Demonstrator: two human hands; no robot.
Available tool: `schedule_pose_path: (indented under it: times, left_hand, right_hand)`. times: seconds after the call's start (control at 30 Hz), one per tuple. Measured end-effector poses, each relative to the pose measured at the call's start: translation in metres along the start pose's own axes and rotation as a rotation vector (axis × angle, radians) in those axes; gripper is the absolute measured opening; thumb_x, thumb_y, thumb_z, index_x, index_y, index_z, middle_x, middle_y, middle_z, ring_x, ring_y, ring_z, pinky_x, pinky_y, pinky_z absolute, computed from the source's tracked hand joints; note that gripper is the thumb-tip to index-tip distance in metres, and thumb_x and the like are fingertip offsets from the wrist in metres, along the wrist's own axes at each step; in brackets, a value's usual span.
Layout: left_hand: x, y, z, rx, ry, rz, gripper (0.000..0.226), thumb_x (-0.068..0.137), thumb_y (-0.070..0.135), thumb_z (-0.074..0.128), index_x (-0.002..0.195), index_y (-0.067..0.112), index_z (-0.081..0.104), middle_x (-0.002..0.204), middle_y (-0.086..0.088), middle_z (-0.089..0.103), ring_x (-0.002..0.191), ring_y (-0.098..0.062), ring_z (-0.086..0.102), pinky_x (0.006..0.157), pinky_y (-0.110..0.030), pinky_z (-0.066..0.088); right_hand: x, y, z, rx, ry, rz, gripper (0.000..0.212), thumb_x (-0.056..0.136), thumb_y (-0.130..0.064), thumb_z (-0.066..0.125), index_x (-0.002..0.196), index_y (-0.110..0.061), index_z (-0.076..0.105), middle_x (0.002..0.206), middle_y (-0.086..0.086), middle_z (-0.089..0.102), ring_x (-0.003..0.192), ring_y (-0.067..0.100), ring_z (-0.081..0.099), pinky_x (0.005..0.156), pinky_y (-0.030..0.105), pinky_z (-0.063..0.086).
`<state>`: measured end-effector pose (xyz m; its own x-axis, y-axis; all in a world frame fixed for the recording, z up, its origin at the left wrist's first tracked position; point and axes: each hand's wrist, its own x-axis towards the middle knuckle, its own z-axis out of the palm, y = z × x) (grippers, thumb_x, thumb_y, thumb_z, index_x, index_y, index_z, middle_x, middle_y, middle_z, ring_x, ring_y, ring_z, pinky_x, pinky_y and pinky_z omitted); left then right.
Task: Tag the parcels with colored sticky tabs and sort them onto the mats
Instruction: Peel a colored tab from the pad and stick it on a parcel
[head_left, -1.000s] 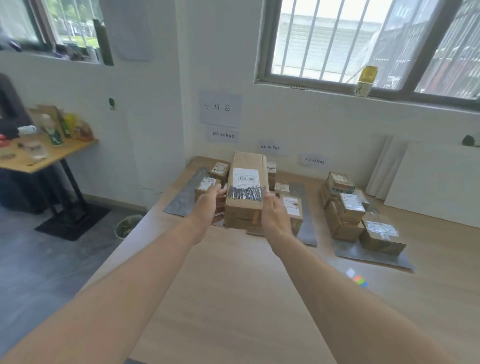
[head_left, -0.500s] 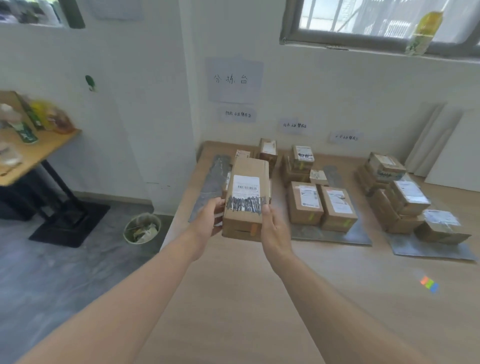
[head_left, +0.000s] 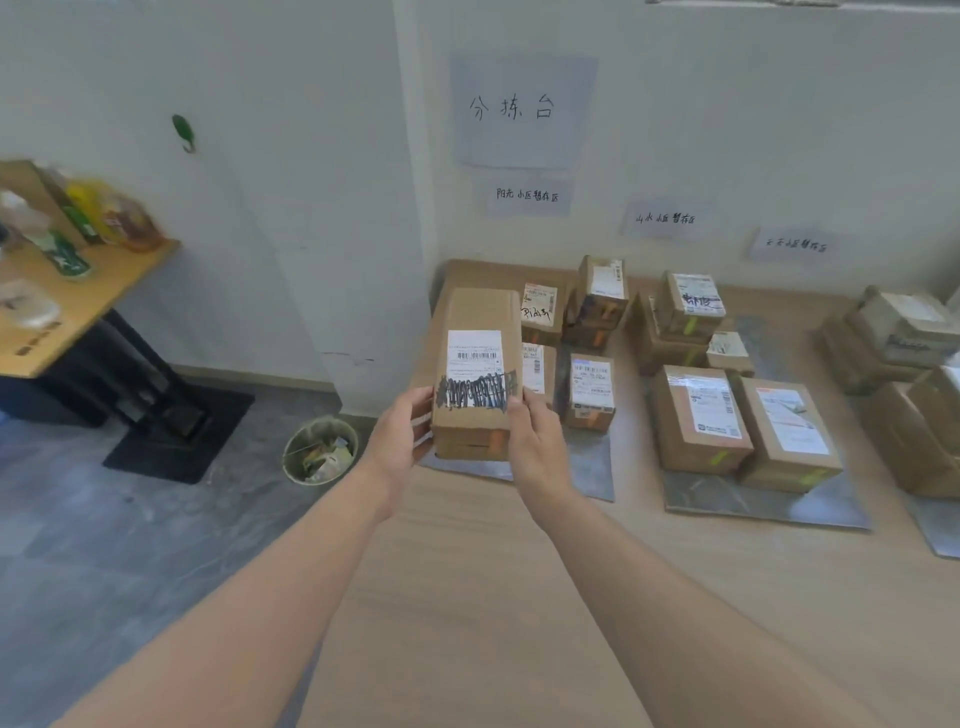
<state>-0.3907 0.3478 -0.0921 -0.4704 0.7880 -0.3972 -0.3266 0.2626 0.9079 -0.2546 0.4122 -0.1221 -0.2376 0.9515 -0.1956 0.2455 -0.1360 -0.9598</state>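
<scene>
I hold a long brown parcel (head_left: 478, 374) with a white label scribbled over in black and an orange tab on its near end. My left hand (head_left: 400, 441) grips its left side and my right hand (head_left: 535, 441) its right side. It hangs above the left grey mat (head_left: 592, 467), where several small parcels (head_left: 591, 392) with orange tabs stand. The middle mat (head_left: 763, 501) carries parcels (head_left: 698, 415) with yellow-green tabs. A third mat (head_left: 940, 525) at the right edge bears more boxes (head_left: 904, 327).
The wooden table (head_left: 493, 597) runs along a white wall with paper signs (head_left: 522, 109). A waste bin (head_left: 319, 449) stands on the floor left of the table. A second table (head_left: 62, 291) with bottles is at far left.
The long parcel has moved left and slightly forward in both hands, now over the left mat. My view has dropped and swung left, so the window is out of sight.
</scene>
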Motion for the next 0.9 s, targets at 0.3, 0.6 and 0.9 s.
schedule_pose_path:
  times: [0.3,0.6,0.9]
  left_hand:
    - [0.111,-0.003,-0.038,-0.005,-0.016,-0.093,0.028,0.101,0.031,0.044,0.109,0.025,0.071,0.112,0.006,0.074,0.106,-0.012,0.065,0.097,-0.031,0.049]
    - [0.193,-0.035,-0.05,-0.034,0.002,-0.179,0.027,0.099,0.031,0.045,0.107,0.025,0.071,0.114,0.005,0.074,0.105,-0.012,0.064,0.094,-0.028,0.048]
    - [0.225,-0.07,-0.046,-0.083,-0.013,-0.257,0.026,0.1,0.031,0.046,0.108,0.024,0.07,0.103,0.009,0.075,0.108,-0.013,0.065,0.105,-0.031,0.045]
  right_hand:
    - [0.071,0.017,0.061,0.07,-0.046,0.171,0.039,0.107,-0.035,0.039,0.145,-0.039,0.045,0.129,-0.015,0.04,0.118,0.004,0.038,0.102,0.027,0.026]
    - [0.121,0.057,0.099,0.067,-0.029,0.277,0.045,0.105,-0.042,0.036,0.149,-0.034,0.042,0.135,-0.016,0.043,0.126,0.003,0.039,0.11,0.028,0.028]
    - [0.14,0.092,0.105,0.157,0.113,0.325,0.051,0.094,-0.046,0.038,0.139,-0.029,0.051,0.136,-0.007,0.053,0.128,0.008,0.049,0.114,0.038,0.039]
